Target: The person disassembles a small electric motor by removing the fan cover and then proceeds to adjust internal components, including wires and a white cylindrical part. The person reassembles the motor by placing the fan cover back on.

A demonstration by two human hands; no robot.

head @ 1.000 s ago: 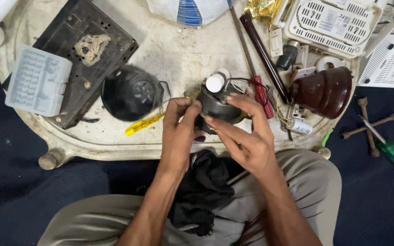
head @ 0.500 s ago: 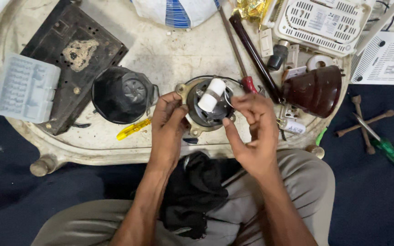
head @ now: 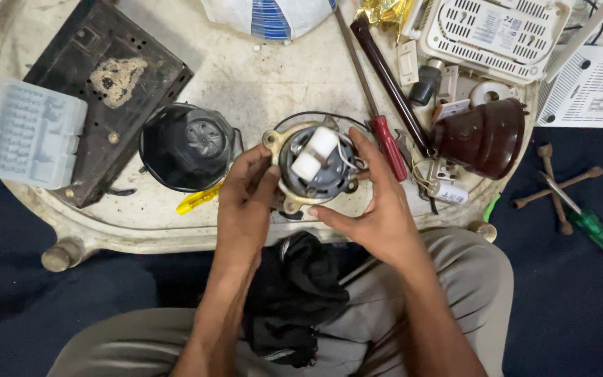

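A black cloth (head: 294, 300) lies on the lap at lower centre of the frame, between the two forearms. Above it, the left hand (head: 244, 202) and the right hand (head: 378, 209) hold a small round motor assembly (head: 313, 167) at frame centre, over the near edge of the white bench (head: 259, 84). The left grip is pressed against the motor's left rim, thumb and fingers closed on it. The right grip cups the right and lower rim, fingers curled around it. The motor's open face points up, showing a white part across its middle and thin wires at the right side.

Just left of the motor stands a black round housing (head: 188, 146), with a yellow-handled tool (head: 199, 199) at its lower edge. A red-handled screwdriver (head: 385, 143) lies just right of the motor. Further right sits a brown domed cover (head: 483, 136). At upper left lie a dark metal plate (head: 106, 77) and a clear plastic box (head: 33, 132). A white vented case (head: 490, 31) sits at upper right.
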